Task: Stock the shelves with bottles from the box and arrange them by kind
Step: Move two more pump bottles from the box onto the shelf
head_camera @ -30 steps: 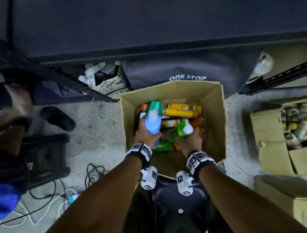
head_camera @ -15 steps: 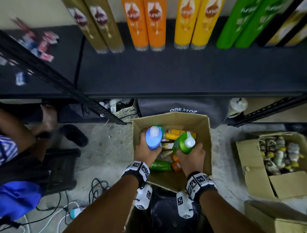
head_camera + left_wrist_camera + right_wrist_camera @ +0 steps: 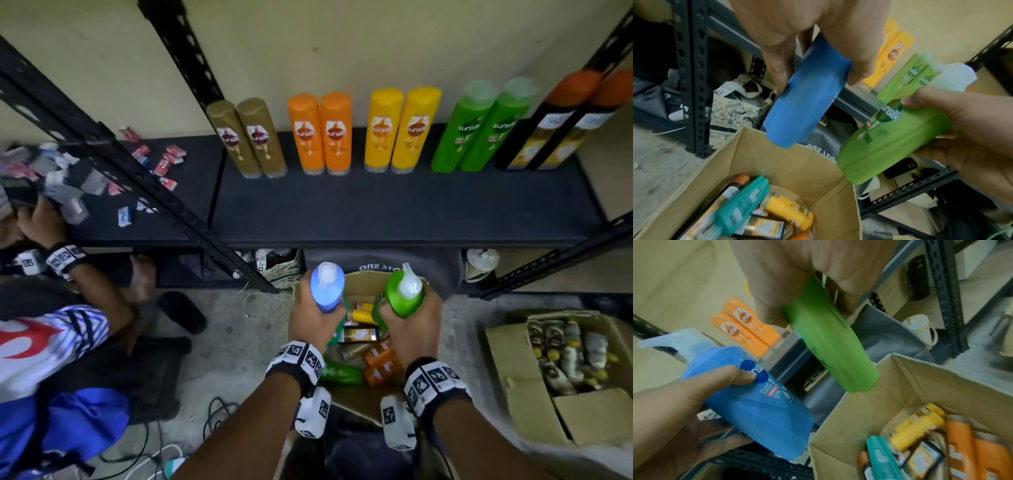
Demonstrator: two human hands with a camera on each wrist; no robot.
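My left hand (image 3: 313, 317) grips a blue pump bottle (image 3: 327, 286) upright above the cardboard box (image 3: 359, 282); the same blue pump bottle (image 3: 807, 107) shows in the left wrist view. My right hand (image 3: 409, 320) grips a green pump bottle (image 3: 404, 293), also the green pump bottle (image 3: 830, 350), beside it. The box (image 3: 789, 164) below holds several bottles: teal, yellow, orange, green, black. On the black shelf (image 3: 394, 209) stand pairs of gold, orange, yellow, green and black bottles (image 3: 400, 132) in a row at the back.
Another person's hand (image 3: 37, 222) handles small packets on the shelf at the left. A slanted black rack post (image 3: 164, 192) crosses there. A second open carton (image 3: 568, 370) of bottles sits on the floor at right. Cables and a black stool lie lower left.
Both hands have lifted the blue and green bottles up out of the box. The head view has tilted upward, bringing the shelf and its row of bottles into sight.
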